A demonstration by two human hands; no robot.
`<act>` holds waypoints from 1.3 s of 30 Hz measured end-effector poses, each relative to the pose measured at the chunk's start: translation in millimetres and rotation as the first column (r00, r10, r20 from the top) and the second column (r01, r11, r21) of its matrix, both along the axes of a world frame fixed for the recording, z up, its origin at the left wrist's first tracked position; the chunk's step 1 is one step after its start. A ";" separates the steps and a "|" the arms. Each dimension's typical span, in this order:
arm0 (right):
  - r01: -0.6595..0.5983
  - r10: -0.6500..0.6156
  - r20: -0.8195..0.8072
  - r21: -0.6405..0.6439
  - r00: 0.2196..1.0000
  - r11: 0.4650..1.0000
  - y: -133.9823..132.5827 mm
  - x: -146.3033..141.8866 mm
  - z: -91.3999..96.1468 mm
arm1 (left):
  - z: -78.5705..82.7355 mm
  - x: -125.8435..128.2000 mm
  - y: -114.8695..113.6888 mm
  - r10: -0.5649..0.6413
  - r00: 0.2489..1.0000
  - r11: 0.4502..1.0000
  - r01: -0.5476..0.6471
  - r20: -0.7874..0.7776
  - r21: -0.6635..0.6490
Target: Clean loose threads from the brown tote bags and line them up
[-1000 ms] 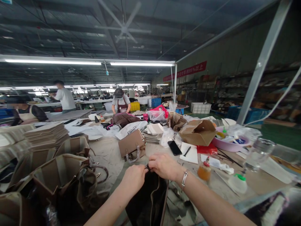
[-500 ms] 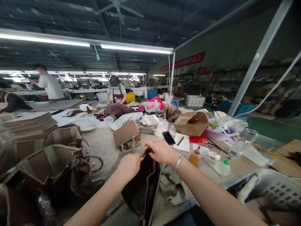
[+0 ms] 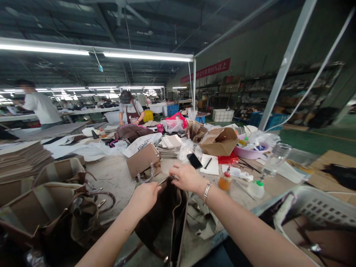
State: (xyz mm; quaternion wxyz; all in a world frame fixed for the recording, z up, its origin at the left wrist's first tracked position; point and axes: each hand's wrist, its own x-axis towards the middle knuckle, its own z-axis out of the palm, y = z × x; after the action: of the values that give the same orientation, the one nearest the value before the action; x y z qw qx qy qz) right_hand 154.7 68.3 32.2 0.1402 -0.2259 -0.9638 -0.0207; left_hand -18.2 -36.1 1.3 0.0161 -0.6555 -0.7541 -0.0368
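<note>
A dark brown handbag (image 3: 158,222) stands open at the table's front edge, its lining showing. My left hand (image 3: 146,198) pinches the far part of its rim from the left. My right hand (image 3: 187,178), with a silver bracelet at the wrist, grips the same rim a little to the right. The fingertips of both hands are partly hidden by the rim. Just beyond stands a tan handbag (image 3: 141,161) with a wrapped handle. Grey-beige scraps (image 3: 201,218) lie right of the bag I hold.
Several open handbags (image 3: 41,207) crowd the left side. A phone (image 3: 194,161), a glue bottle (image 3: 224,180) and a green-capped bottle (image 3: 256,189) are to the right. A perforated basket (image 3: 325,213) fills the right front. Across the table a person in an apron (image 3: 132,113) works.
The view has turned a little to the right, so the surroundings shift left. My hands have drawn slightly apart along the bag's rim, both still gripping it.
</note>
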 end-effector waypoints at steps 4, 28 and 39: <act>-0.021 0.019 0.038 0.051 0.999 0.998 -3.8 0.3 4.5 | -0.3 -0.8 1.1 0.008 1.000 1.000 -0.008 -0.002 -0.007; 0.268 -0.272 0.060 0.070 0.960 0.961 -20.4 -27.5 -2.0 | 4.9 13.3 -6.6 0.030 0.996 0.999 -0.033 0.089 0.036; 0.237 -0.241 -0.022 -0.103 0.970 0.966 -15.1 -6.2 -7.6 | 4.6 7.1 4.3 0.027 0.992 1.000 -0.029 0.124 0.008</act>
State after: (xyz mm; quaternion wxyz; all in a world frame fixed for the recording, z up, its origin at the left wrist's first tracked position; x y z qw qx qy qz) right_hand 148.5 53.2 24.7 0.1418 -0.3474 -0.9268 0.0146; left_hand -11.1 -31.7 5.9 -0.0270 -0.6413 -0.7626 -0.0809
